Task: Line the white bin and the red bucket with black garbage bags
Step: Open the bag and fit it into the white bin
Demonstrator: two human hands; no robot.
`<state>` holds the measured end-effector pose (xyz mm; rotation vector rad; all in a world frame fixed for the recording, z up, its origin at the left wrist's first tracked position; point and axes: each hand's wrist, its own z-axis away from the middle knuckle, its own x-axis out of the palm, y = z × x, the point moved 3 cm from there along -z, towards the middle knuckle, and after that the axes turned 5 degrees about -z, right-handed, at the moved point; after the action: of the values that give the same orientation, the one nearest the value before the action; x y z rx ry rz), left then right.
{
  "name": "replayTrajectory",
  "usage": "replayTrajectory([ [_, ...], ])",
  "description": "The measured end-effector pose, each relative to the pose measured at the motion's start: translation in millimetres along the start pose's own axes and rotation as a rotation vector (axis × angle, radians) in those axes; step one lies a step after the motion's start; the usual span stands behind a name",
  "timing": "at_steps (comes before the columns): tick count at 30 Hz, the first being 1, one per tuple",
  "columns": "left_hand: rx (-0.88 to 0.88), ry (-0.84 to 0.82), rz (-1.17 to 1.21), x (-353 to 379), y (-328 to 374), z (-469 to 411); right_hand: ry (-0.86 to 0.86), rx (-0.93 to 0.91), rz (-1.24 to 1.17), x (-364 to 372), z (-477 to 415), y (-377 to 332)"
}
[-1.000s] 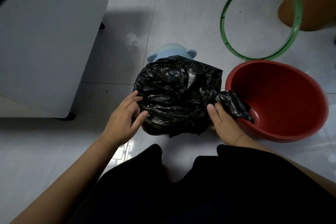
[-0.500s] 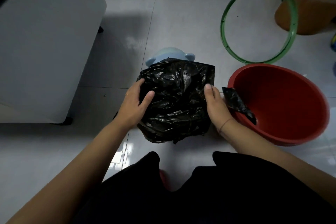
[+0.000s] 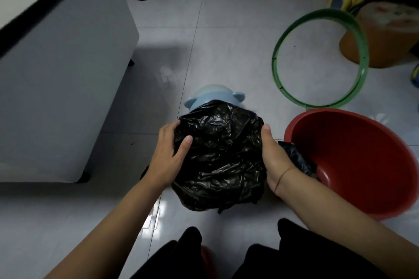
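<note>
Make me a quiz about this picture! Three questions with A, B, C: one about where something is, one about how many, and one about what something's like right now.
1. Where is the green ring?
A) inside the red bucket
B) on the floor beyond the red bucket
C) hanging on a wall

2. How many hands touch the black garbage bag over the bin?
A) none
B) one
C) two

3. What is the red bucket like right now?
A) unlined, with only a small crumpled bag at its rim
B) fully lined
C) upside down

Answers:
1 B: the ring lies flat on the floor past the bucket's far rim.
2 C: the left hand and the right hand are on the bag's two sides.
3 A: bare red walls show, and the small bag sits bunched at the near rim.
</note>
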<state>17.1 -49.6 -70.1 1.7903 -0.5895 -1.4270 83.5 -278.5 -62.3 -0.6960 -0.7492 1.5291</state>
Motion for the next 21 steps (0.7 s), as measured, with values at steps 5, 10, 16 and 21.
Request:
replayTrajectory([
  [5, -0.079, -0.064, 0.019, -3, 8, -45, 0.022, -0.619, 0.482, 14, 18, -45],
  [10, -0.298, -0.148, 0.311, 12, 10, -102, 0.09, -0.517, 0.626, 23, -19, -34],
  [16, -0.415, -0.431, 0.157, 30, 3, -143, 0.158, -0.766, 0.898, 27, -25, -18],
  [21, -0.575, -0.284, 0.436, 31, -7, -154, 0.041, -0.859, 1.229, 35, -22, -9],
])
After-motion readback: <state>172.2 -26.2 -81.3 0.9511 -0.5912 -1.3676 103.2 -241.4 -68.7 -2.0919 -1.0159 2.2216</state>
